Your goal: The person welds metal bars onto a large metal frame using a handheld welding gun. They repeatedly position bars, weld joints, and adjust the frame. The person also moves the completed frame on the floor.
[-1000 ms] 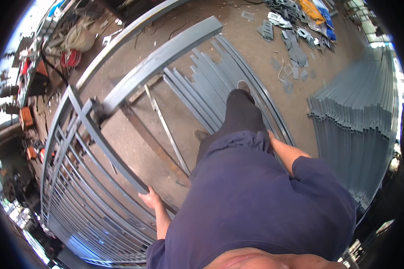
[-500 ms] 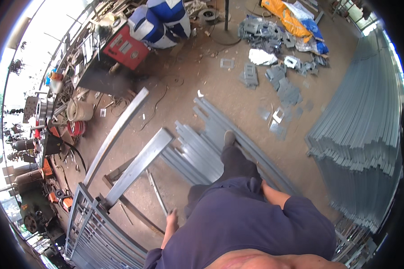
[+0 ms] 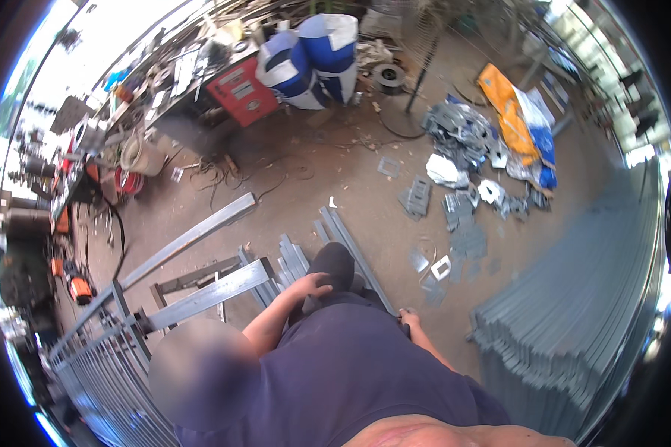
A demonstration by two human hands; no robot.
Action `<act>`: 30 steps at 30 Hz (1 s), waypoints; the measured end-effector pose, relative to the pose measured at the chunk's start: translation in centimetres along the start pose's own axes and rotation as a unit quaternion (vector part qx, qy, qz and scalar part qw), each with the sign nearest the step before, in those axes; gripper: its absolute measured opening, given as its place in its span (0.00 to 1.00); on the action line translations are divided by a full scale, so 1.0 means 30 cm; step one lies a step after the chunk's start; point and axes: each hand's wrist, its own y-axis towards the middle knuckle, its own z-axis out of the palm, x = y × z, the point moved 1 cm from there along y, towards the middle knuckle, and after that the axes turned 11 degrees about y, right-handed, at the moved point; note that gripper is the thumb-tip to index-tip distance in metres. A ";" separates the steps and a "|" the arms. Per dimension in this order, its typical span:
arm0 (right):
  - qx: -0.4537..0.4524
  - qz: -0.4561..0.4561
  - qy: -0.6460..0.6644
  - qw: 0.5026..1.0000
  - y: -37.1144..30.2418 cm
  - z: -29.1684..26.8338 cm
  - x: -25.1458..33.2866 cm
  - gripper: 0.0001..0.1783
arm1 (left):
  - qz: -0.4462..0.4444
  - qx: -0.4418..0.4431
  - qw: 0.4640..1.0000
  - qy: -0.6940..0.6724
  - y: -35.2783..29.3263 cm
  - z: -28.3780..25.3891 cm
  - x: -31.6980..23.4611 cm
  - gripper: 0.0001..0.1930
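Observation:
My left hand (image 3: 314, 286) lies over the dark trousers at my raised knee, its fingers stretched and apart, with nothing seen in them. Low beside my right hip is my right hand (image 3: 408, 317), close to the end of a long grey metal tube (image 3: 358, 257). Its fingers are curled and small in view; whether they hold anything cannot be told. More grey tubes (image 3: 292, 255) lie on the floor, partly hidden by my leg. To the left, a thick grey beam (image 3: 209, 295) rests on a frame, and a narrow metal bar (image 3: 221, 299) stands by it.
A barred metal panel (image 3: 104, 380) fills the lower left. Tall stacks of grey profiles (image 3: 566, 298) stand on the right. Cut plates (image 3: 417, 197) and an orange sack (image 3: 508, 112) lie ahead. A red machine (image 3: 244, 92) and a cluttered bench are at the far left.
My left hand has let go of the narrow bar and moved up and right to my knee. My leg is raised, and the view has shifted.

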 end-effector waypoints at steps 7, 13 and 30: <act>0.004 -0.180 -0.146 0.973 0.446 -0.075 0.241 0.23 | 0.024 0.007 1.000 -0.016 0.283 -0.294 -0.020 0.32; 0.028 -0.155 -0.029 0.987 0.254 0.059 1.100 0.23 | 0.012 -0.054 0.968 -0.245 0.221 -0.661 0.045 0.25; 0.539 -0.138 -0.411 0.722 0.140 0.880 2.711 0.17 | -0.101 -0.216 0.863 -0.446 0.308 -1.143 0.158 0.22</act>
